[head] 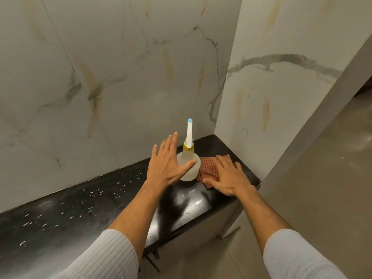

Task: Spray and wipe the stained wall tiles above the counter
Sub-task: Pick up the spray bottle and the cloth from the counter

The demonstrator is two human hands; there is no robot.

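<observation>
Two hands, left hand point(168, 162) beside spray bottle point(189, 158)

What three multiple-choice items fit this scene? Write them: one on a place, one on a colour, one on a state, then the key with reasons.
1. Where does the spray bottle stand?
A. On the black counter, near the wall corner
B. On the floor
C. In the right hand

2. What colour is the tip of the bottle's nozzle?
A. Red
B. Blue
C. Black

3. What is the right hand doing?
A. Squeezing the trigger
B. Resting flat on the checked cloth
C. Wiping the wall tiles

Key:
1 A, its base sits on the counter by the corner.
2 B, the white nozzle ends in a pale blue tip.
3 B, the palm lies on the cloth, while the left hand is spread open beside the bottle, not gripping it.
</observation>
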